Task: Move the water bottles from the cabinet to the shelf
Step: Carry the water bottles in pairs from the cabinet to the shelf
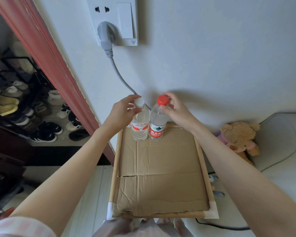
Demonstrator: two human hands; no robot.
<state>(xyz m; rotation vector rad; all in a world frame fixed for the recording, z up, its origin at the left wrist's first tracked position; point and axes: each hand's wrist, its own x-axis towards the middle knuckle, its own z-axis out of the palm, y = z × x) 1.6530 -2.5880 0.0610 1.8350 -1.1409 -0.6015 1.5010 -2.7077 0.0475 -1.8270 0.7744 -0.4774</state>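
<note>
Two clear water bottles stand upright side by side at the far end of a cardboard-covered shelf (161, 177) with a wooden frame. The left bottle (140, 124) has a white cap and an orange-and-white label. My left hand (121, 113) pinches its neck just under the cap. The right bottle (158, 124) has a red cap and a red label. My right hand (174, 109) holds it by the cap and neck with the fingertips. Both bottles rest on the cardboard and touch each other.
A white wall with a socket and a grey plug cable (117, 72) rises right behind the bottles. A red door frame (58, 69) and a shoe rack (15, 100) lie to the left. A teddy bear (239, 139) sits to the right.
</note>
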